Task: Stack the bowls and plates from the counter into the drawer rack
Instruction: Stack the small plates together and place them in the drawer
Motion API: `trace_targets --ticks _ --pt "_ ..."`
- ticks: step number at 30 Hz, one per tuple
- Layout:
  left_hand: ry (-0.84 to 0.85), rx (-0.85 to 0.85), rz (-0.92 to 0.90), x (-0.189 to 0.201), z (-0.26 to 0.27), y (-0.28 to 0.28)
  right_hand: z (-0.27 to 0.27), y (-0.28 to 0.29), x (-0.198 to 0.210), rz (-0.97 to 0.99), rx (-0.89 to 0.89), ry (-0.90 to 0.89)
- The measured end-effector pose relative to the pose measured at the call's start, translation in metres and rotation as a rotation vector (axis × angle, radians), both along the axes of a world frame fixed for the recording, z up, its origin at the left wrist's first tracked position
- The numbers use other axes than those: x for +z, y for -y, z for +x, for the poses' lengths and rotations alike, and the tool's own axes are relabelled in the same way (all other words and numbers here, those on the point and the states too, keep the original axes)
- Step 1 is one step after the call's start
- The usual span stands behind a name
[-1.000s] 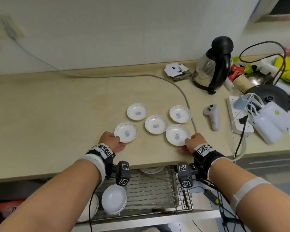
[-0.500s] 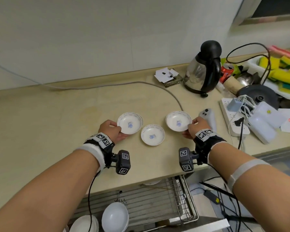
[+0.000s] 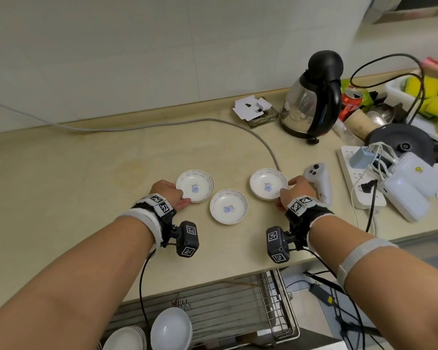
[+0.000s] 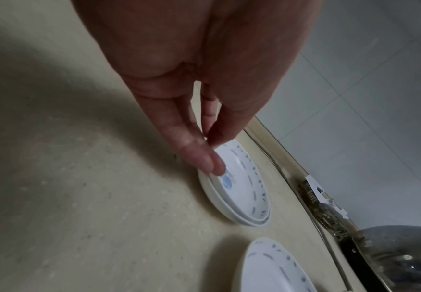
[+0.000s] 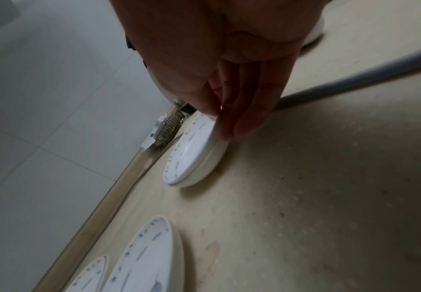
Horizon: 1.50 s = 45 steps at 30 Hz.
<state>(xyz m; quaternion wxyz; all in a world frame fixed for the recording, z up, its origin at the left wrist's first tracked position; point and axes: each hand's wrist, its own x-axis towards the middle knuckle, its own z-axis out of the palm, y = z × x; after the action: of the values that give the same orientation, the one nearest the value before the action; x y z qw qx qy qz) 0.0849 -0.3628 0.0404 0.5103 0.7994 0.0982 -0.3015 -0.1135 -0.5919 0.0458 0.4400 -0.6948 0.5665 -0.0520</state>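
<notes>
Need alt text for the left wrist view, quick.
The left hand pinches the near rim of a stack of two small plates lying on the beige counter. Another plate lies apart from it, nearer the camera.

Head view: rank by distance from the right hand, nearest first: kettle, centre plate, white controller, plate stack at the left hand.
1. White controller, right beside the right hand, on its right.
2. Centre plate, on the hand's left, toward the counter's front edge.
3. Plate stack at the left hand, farther left, past the centre plate.
4. Kettle, far back near the wall.
</notes>
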Motion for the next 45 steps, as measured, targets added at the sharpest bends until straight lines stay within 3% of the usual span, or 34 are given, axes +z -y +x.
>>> trace_targets --ticks 6,11,14,18,22,32,45 --pt "-0.009 -0.037 0.063 -0.005 -0.002 0.007 0.004 0.004 -0.005 -0.04 0.077 -0.066" --pt "-0.017 0.001 0.023 0.0 -0.008 0.003 0.011 0.003 -0.013 0.027 0.023 0.119" --pt "0.021 0.012 -0.041 0.014 -0.013 -0.003 0.016 -0.011 -0.001 0.148 0.056 0.271" --pt "0.0 -0.003 -0.213 0.043 -0.021 -0.006 0.022 -0.036 0.004 0.213 0.182 0.247" --pt "-0.073 -0.087 -0.269 0.05 -0.036 -0.001 0.022 -0.054 -0.001 0.235 0.189 0.235" --pt "-0.15 -0.17 -0.214 0.021 -0.07 0.015 0.015 -0.066 -0.017 0.25 0.143 0.23" --pt "-0.064 -0.205 -0.078 0.007 -0.076 0.022 0.013 -0.065 -0.022 0.337 0.152 0.29"
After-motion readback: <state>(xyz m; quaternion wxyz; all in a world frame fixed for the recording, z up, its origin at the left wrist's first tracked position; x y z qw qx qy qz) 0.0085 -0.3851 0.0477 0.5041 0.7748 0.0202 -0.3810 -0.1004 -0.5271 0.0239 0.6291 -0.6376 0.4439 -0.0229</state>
